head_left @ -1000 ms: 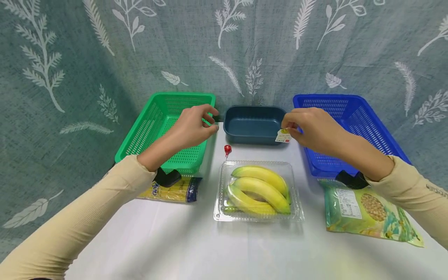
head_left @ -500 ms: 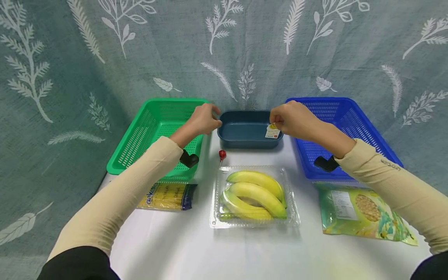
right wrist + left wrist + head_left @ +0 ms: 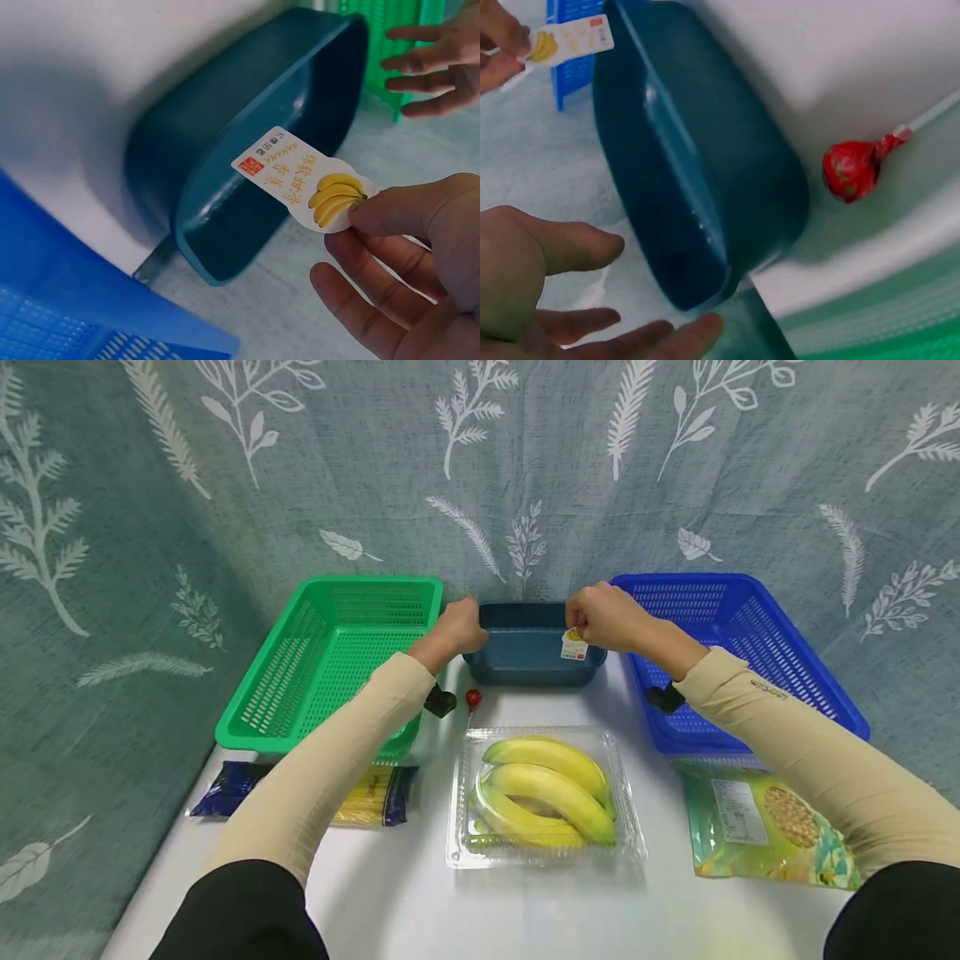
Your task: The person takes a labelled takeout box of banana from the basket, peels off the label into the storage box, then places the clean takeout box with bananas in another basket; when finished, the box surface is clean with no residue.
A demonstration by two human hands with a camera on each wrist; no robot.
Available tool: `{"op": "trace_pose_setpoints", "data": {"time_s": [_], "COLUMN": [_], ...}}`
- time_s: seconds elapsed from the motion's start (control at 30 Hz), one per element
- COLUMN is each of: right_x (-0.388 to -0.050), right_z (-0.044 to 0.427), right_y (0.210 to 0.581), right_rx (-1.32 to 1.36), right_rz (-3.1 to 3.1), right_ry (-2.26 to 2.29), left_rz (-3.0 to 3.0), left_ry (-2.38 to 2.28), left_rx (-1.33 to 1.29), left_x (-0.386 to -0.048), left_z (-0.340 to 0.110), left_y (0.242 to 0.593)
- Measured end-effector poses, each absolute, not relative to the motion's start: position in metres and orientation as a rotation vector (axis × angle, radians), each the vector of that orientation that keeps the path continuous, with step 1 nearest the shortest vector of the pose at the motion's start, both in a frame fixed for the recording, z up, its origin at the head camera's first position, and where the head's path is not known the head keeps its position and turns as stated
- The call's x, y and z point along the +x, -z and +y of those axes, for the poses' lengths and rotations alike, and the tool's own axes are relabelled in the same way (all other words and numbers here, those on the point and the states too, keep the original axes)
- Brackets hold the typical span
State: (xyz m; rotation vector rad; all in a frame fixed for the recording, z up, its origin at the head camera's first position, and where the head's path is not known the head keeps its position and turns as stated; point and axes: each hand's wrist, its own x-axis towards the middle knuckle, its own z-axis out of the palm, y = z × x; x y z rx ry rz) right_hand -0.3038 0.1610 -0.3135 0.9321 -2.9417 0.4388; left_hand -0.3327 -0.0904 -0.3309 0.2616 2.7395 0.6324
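Left fingers (image 3: pixel 688 336) apart near open tub (image 3: pixel 536 673); right fingers (image 3: pixel 379 277) pinch card (image 3: pixel 300 178) near opposite edge

The white card (image 3: pixel 304 180) bears "BANANA" and Chinese characters at 10 o'clock from its banana picture (image 3: pixel 337 198), while lettering on the right sleeve (image 3: pixel 810 747) and green bag (image 3: pixel 772 839), at 3 and 4 o'clock in the head view, is illegible.

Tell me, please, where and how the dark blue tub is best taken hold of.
I'd pinch the left-end rim of the dark blue tub, coming from the left with the left hand: its open top and thin wall suit a pinch, and that hand is beside it.
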Motion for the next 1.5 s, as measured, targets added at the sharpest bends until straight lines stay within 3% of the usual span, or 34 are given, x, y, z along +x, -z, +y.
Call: {"op": "trace_pose_setpoints", "data": {"time_s": [0.67, 1.5], "right_x": [-0.352, -0.392], "right_z": [0.146, 0.141], "right_y": [0.358, 0.386], "right_rx": [0.803, 0.675], "right_rz": [-3.195, -3.208], "right_ry": [-0.425, -0.305], "left_rz": [2.938, 2.901], "left_ry": [-0.294, -0.269], "left_rx": [0.252, 0.167], "left_x": [-0.355, -0.358], "left_z": [-0.084, -0.077], "left_y": [0.364, 0.354]}}
